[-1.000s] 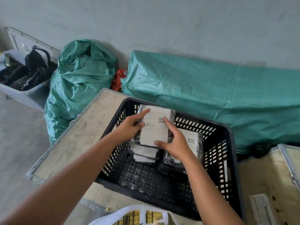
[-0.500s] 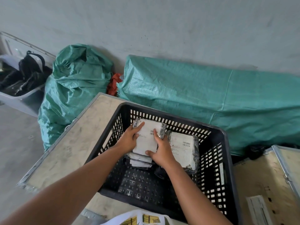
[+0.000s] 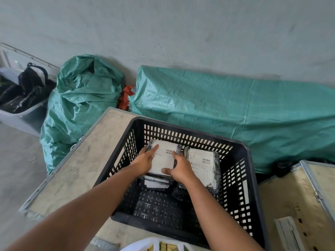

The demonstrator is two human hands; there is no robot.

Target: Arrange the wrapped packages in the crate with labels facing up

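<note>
my left hand (image 3: pixel 145 160) and right hand (image 3: pixel 181 167) clasp top package (image 3: pixel 164 160), label up | black crate (image 3: pixel 243 178) on plywood table (image 3: pixel 79 163) | green sacks (image 3: pixel 226 109) along grey wall (image 3: pixel 181 33)

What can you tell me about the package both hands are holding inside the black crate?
The held package is a flat rectangular parcel in clear, crinkly wrap over dark contents, with a large white label facing up that carries a small barcode. It lies roughly level on top of a stack of similar packages at the far left of the black crate. The left hand grips its left edge, the right hand its right and near edge. A second labelled package sits close alongside.
</note>
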